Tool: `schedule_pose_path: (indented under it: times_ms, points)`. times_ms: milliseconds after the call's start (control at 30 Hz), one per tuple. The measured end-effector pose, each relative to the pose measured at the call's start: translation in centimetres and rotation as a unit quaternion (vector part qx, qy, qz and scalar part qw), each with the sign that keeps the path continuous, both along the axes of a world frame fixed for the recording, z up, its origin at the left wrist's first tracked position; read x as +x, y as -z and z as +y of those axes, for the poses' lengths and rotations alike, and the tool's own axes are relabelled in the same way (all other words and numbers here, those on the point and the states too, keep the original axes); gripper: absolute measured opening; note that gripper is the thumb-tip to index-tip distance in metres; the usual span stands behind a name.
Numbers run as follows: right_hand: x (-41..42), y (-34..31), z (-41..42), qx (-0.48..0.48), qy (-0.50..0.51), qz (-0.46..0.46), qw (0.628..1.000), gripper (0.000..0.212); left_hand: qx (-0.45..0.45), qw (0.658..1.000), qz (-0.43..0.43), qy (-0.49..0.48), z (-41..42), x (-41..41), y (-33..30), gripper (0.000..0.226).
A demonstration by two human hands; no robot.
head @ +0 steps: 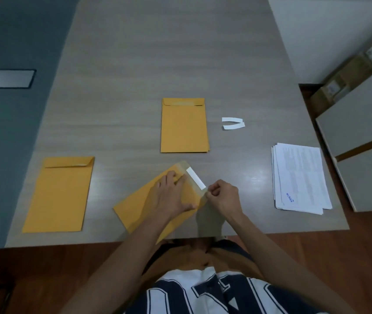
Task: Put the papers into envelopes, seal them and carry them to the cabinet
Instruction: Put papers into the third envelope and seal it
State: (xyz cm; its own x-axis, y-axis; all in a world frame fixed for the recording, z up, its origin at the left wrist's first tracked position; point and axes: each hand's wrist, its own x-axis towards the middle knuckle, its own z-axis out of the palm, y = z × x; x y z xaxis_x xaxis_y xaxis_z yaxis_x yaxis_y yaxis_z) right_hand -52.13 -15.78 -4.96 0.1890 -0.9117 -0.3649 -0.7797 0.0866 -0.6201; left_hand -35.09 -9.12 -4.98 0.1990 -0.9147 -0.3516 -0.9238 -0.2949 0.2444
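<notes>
A yellow envelope (139, 207) lies slanted at the table's front edge, its flap open toward the upper right. My left hand (171, 196) presses flat on the envelope near the flap. A white backing strip (195, 178) still covers most of the flap's adhesive. My right hand (222, 196) pinches the strip's near end with thumb and forefinger. A stack of printed papers (300, 177) lies to the right.
A stack of yellow envelopes (184, 128) sits mid-table and another envelope (60, 196) lies at the left. Two peeled white strips (233, 123) rest right of the stack. A grey cabinet (361, 132) stands beyond the table's right edge, with cardboard boxes (350, 71) behind.
</notes>
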Motion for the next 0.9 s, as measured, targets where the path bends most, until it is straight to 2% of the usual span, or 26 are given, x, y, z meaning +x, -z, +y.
schedule_pose_path:
  times_ms: [200, 367, 533, 633, 700, 833, 900]
  points:
    - [-1.7, -0.6, -1.5, -0.011, -0.002, -0.025, 1.000, 0.009, 0.031, 0.999, -0.011, 0.013, -1.9, -0.4, -0.6, 0.104]
    - [-6.3, -1.6, -4.0, -0.044, 0.069, -0.036, 0.996, 0.018, -0.010, 1.000, 0.000, -0.019, -3.5, -2.8, -1.9, 0.083]
    - [-13.3, -1.9, -6.2, -0.081, 0.149, 0.024, 0.985, 0.027, -0.067, 0.994, 0.090, -0.001, -6.5, -8.1, -2.5, 0.051]
    - [-17.7, -2.5, -7.1, -0.119, 0.195, 0.098, 0.969, 0.036, -0.058, 0.989, 0.135, -0.004, -8.8, -12.8, -2.5, 0.055]
    - [-20.8, -2.7, -7.8, -0.127, 0.224, 0.114, 0.960, 0.043, -0.032, 0.986, 0.165, -0.013, -10.3, -16.1, -2.5, 0.059]
    - [-25.6, -2.3, -9.4, -0.086, 0.233, 0.143, 0.958, 0.058, 0.008, 0.974, 0.216, -0.066, -12.9, -21.8, -2.3, 0.063]
    - [-26.8, -2.0, -10.0, -0.063, 0.214, 0.155, 0.962, 0.066, 0.018, 0.974, 0.216, -0.074, -13.9, -23.6, -2.2, 0.047]
